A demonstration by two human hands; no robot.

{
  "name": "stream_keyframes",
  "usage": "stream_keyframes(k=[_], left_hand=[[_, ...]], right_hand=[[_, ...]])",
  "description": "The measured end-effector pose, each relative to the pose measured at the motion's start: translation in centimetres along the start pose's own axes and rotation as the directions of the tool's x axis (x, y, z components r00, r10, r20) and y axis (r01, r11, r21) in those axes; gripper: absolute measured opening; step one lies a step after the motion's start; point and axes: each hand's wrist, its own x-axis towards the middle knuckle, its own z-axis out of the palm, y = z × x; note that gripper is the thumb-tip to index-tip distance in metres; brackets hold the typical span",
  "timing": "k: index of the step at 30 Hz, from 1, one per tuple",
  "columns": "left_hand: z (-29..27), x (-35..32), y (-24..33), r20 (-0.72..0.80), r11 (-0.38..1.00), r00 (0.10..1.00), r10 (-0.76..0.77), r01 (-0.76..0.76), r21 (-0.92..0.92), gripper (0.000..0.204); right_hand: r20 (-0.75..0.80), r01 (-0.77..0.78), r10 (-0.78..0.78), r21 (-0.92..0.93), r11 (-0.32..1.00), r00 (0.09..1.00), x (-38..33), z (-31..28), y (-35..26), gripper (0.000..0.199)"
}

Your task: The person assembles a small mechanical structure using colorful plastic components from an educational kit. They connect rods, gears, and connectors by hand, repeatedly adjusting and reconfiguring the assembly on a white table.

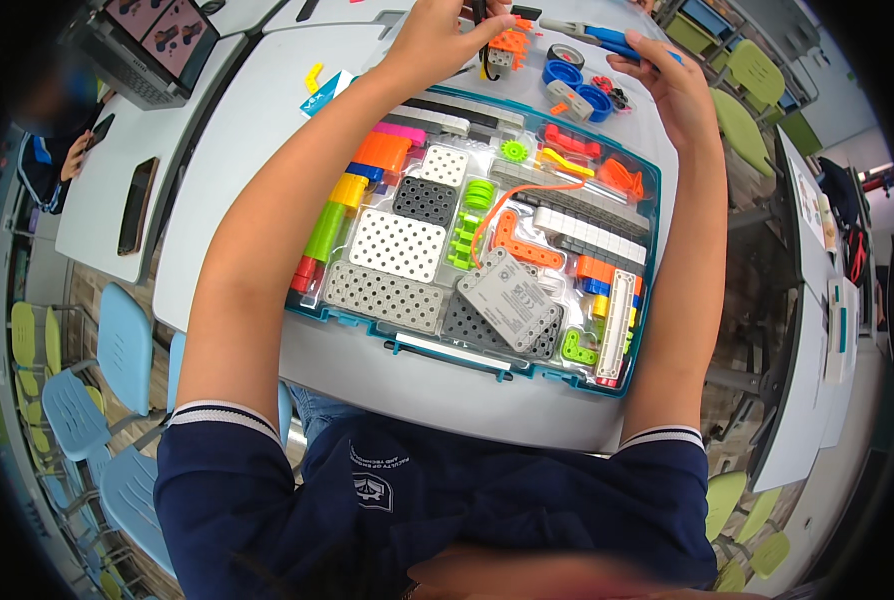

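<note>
My left hand [447, 42] is at the far edge of the view, its fingers closed on a thin black cable-like piece [484, 40]. Just right of it is an orange and grey block assembly [508, 48], partly hidden by the fingers. At the upper right, my right hand [672, 88] grips a blue-handled hand tool with a pale tip [607, 38], which looks like pliers. The tip points left, toward the assembly. Between my arms lies a teal-edged case [655, 190] of plastic building parts: perforated plates, green gears and orange brackets. A grey box-like module [510, 300] with an orange cable rests on the parts.
Blue rings [564, 73], a wheel [567, 54] and small red and black pieces lie beyond the case. A small teal-and-white box [325, 93] and a yellow piece [313, 77] sit to its left. On the neighbouring table are a phone [139, 207] and a laptop [157, 50], with another person beside it.
</note>
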Motion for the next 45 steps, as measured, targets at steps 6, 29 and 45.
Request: stream_keyframes(k=[6,29,45], left_hand=[[0.1,-0.1,0.9,-0.026,0.997,1.000,-0.014,0.016,0.081,0.019],[-0.6,-0.2,-0.5,0.060,0.987,0.995,-0.077,0.068,0.144,0.049],[-0.8,-0.2,-1.2,0.014,0.998,0.998,-0.060,0.060,0.009,0.039]], right_hand=[[0.010,-0.027,0.028,-0.050,0.998,1.000,0.1,0.4,0.1,0.026],[-0.083,0.080,-0.071,0.111,0.991,0.994,0.8,-0.1,2.6,0.021],[0.112,0.143,-0.153,0.093,0.985,0.982,0.8,0.9,2.1,0.023]])
